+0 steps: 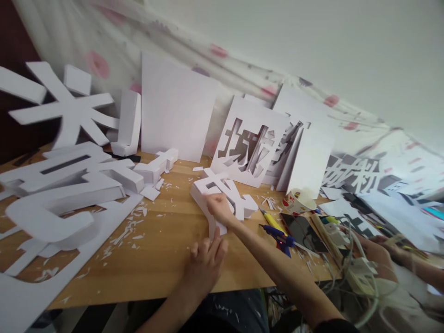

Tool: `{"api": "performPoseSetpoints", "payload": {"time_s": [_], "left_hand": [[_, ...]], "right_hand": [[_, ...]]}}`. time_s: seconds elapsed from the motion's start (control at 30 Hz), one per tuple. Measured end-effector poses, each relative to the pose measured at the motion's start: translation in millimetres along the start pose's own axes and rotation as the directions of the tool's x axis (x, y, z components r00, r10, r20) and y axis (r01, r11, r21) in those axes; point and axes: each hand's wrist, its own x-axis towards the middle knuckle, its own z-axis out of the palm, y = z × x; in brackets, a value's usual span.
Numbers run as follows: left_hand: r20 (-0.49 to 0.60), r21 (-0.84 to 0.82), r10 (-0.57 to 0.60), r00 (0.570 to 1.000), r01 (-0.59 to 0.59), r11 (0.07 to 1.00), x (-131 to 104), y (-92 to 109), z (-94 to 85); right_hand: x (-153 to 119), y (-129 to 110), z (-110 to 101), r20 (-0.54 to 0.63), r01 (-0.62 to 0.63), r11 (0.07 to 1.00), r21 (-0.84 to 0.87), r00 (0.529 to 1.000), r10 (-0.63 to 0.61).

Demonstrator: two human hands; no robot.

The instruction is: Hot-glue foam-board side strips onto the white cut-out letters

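Note:
A white foam-board letter [238,205] with raised side walls lies on the wooden table in front of me. My right hand [219,206] is closed at its left side, fingers curled over the edge; the fingertips are partly hidden. Lower down, my left hand [208,259] lies near the table with fingers loosely stretched, the index tip at the near end of the letter's side strip. A blue glue gun [278,238] rests to the right, beside a yellow cutter knife [273,222].
Large white foam-board characters [69,108] crowd the left side. Cut-out boards [248,138] lean at the back. Scraps [133,226] litter the wooden table [152,263]. A paper cup [299,201], phone [303,232] and cables [354,249] sit right, near another person's arm [412,261].

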Motion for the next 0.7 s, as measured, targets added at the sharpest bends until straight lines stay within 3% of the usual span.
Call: {"api": "performPoseSetpoints", "payload": {"time_s": [0.1, 0.2, 0.27, 0.33, 0.4, 0.47, 0.6, 0.7], "left_hand": [[0.037, -0.010, -0.010, 0.999, 0.010, 1.000, 1, 1, -0.5], [0.039, 0.016, -0.032, 0.999, 0.031, 0.999, 5, 3, -1.2], [0.014, 0.043, -0.026, 1.000, 0.025, 0.999, 8, 3, -1.2], [-0.011, 0.054, -0.011, 1.000, 0.011, 0.998, 10, 1, -0.9], [-0.026, 0.039, 0.001, 1.000, 0.000, 0.999, 12, -1, -1.1], [-0.023, 0.012, 0.004, 1.000, -0.004, 1.000, 14, -2, -2.3], [0.011, -0.025, 0.006, 1.000, -0.006, 1.000, 22, -2, -6.3], [0.028, -0.036, -0.001, 1.000, 0.002, 0.999, 25, -1, -8.0]], "right_hand": [[18, -5, -12, -0.029, 0.112, 0.988, 0.101, 0.994, -0.110], [37, -39, -38, -0.120, 0.240, 0.954, 0.178, 0.968, -0.221], [41, -63, -58, -0.207, 0.380, 0.906, 0.184, 0.917, -0.342], [37, -73, -75, -0.276, 0.454, 0.891, -0.001, 0.856, -0.437], [25, -60, -90, -0.323, 0.366, 0.895, -0.257, 0.840, -0.436], [11, -29, -101, -0.375, 0.212, 0.905, -0.369, 0.857, -0.353], [-16, 41, -110, -0.454, 0.092, 0.986, -0.137, 0.879, -0.145], [-29, 62, -112, -0.442, 0.078, 0.982, 0.170, 0.897, 0.006]]}}
